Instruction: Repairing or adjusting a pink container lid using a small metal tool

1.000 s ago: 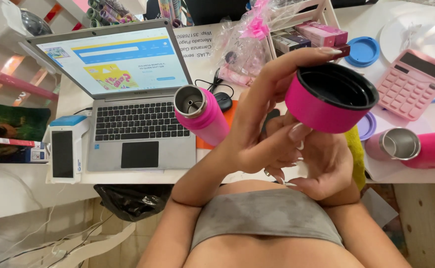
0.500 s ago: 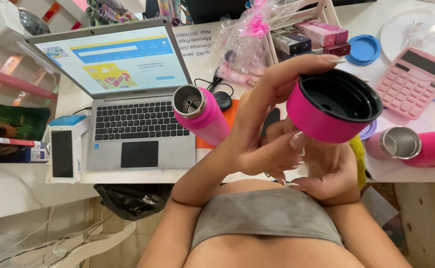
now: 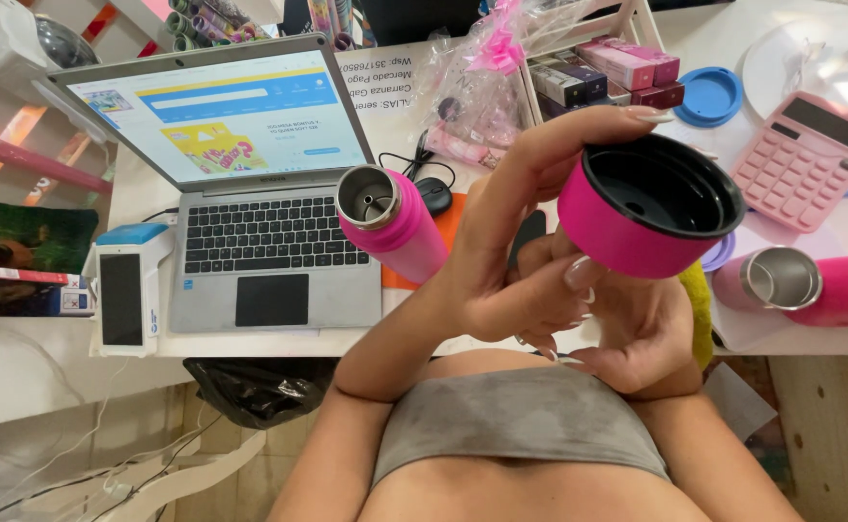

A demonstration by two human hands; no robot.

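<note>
- White desk (image 3: 57,387) crowded with goods, seen from above, with an open laptop (image 3: 240,193) at the left showing a page with blue and yellow banners.
- Just left of the laptop stands a small white card terminal (image 3: 124,290) with a blue top and a dark screen.
- At the far left edge lies a flat package (image 3: 18,256) with a dark green picture and a red strip.
- Behind the hands, a clear plastic bag (image 3: 472,87) tied with a pink bow holds small pink items; beside it a white rack holds a row of small boxes (image 3: 608,72) in pink, dark purple and maroon.
- A white printed sheet (image 3: 385,87) lies flat behind the laptop's right corner.
- A round blue lid (image 3: 709,97) and a pink calculator (image 3: 806,159) lie at the right.
- One pink bottle (image 3: 395,222) stands open beside the laptop's keyboard; a second pink bottle (image 3: 801,285) lies on its side at the right, steel mouth showing.
- The left hand (image 3: 511,251) pinches the pink cap (image 3: 651,208) at its rim and side, fingers curled around it, black inside facing up.
- The right hand (image 3: 637,333) sits just below the cap, fingers bent, touching the left hand; whether it holds anything cannot be told.
</note>
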